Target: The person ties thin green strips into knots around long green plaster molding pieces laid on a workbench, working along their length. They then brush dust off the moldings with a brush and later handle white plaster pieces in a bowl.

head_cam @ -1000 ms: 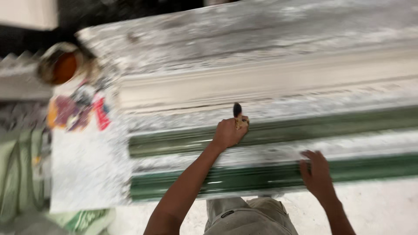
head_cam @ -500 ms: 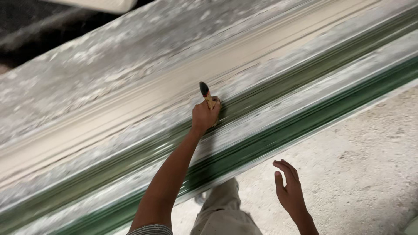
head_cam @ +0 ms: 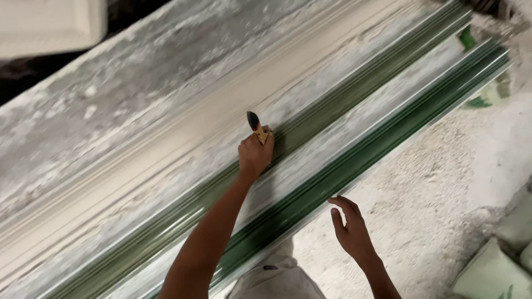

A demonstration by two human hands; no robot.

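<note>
The left hand [head_cam: 255, 155] is closed in a fist around a small brush [head_cam: 255, 127], whose yellowish handle is pinched between the curled fingers [head_cam: 265, 134] at the top of the fist, so that only the upper part of the brush shows. It looks short and slim, with a dark, rounded, tapering tip that stands clear above the knuckles. Its long axis runs nearly upright in the picture, leaning a little to the left, with the dark tip pointing away from the person and toward the pale upper band of the long moulded panel [head_cam: 166, 127]. The fist rests on that panel, right at the upper green groove [head_cam: 354, 91], which runs diagonally from lower left to upper right. A second, darker green groove [head_cam: 388, 133] lies parallel, nearer the person. The right hand [head_cam: 350, 230] holds nothing; its fingers are loosely spread and slightly bent, hovering just beside the panel's near edge, over the gritty pale floor [head_cam: 438, 188].
</note>
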